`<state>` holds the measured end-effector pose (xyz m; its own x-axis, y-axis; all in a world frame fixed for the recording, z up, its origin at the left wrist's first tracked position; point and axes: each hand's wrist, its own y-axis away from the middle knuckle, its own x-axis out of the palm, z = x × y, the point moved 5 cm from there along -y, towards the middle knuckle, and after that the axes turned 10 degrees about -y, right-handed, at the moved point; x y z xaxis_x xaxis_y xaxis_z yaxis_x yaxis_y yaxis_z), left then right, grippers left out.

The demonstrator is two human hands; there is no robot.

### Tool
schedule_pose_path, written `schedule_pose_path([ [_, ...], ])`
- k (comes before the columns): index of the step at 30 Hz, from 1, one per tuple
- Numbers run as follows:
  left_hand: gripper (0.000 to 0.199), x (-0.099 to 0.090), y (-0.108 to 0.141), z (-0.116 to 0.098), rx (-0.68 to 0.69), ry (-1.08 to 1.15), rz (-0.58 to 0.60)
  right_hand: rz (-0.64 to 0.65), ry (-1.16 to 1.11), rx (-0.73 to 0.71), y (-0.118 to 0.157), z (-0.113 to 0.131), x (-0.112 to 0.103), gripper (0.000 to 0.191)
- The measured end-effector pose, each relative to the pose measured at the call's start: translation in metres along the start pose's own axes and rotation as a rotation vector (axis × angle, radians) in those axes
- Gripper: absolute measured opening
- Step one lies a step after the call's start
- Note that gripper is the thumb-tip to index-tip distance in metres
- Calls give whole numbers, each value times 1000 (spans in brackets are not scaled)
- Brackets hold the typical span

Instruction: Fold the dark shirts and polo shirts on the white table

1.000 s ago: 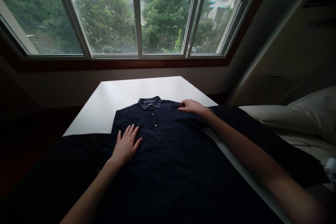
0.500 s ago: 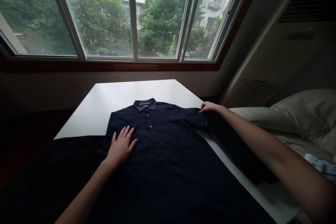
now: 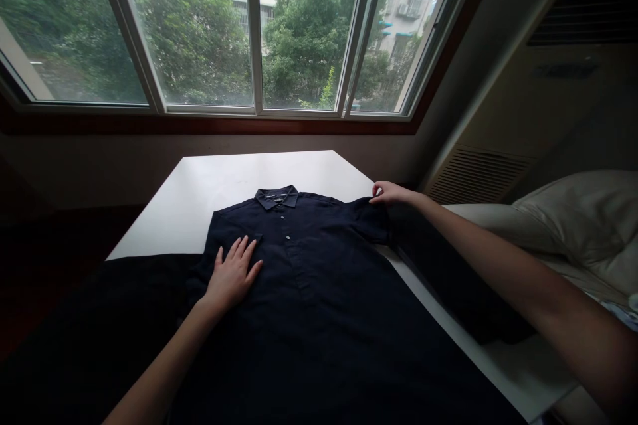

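A dark navy button-up shirt (image 3: 319, 292) lies front up on a white table (image 3: 164, 212), its collar (image 3: 276, 196) toward the window. My left hand (image 3: 234, 273) rests flat on the chest at the left, fingers spread. At the right, my right hand (image 3: 386, 192) pinches the upper edge of the shirt's sleeve (image 3: 371, 219) near the shoulder. The rest of that sleeve hangs past the table's right edge beneath my forearm. The other sleeve (image 3: 144, 279) stretches out to the left over the table edge.
Beyond the table is a wide window (image 3: 259, 46) with a reddish-brown frame. A pale floor-standing unit with vents (image 3: 483, 172) is at the right, beside a light cushioned seat (image 3: 578, 226).
My right hand has moved slightly left and up, carrying the pinched sleeve edge inward. My left hand stays in place on the shirt.
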<state>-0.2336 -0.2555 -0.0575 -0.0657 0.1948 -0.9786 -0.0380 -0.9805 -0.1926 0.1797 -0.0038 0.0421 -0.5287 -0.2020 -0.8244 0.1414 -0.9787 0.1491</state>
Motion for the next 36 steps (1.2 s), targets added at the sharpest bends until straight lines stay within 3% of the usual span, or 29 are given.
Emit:
schedule_pose_path([
  [4,54,-1,0,-1,-1,-17,7,31,-9,-106,7,39,7,35],
  [10,55,-1,0,-2,2,-53,15,67,-52,-186,9,89,25,28],
  [15,55,-1,0,-1,-2,-56,24,176,-86,-187,10,118,57,27],
  [18,55,-2,0,-1,-3,-59,33,282,-81,-168,14,122,82,32],
  [22,55,-3,1,-2,2,-55,36,385,-36,-234,19,111,102,31],
  [26,55,-4,1,-2,4,-56,48,208,-29,-340,25,73,89,30],
  [31,56,-2,0,-1,4,-55,39,81,-87,-167,46,0,77,32],
  [33,56,0,0,-1,5,-60,36,130,-218,-75,58,-19,82,36],
  [36,56,1,0,-1,7,-69,37,236,-455,-7,74,-27,92,44],
])
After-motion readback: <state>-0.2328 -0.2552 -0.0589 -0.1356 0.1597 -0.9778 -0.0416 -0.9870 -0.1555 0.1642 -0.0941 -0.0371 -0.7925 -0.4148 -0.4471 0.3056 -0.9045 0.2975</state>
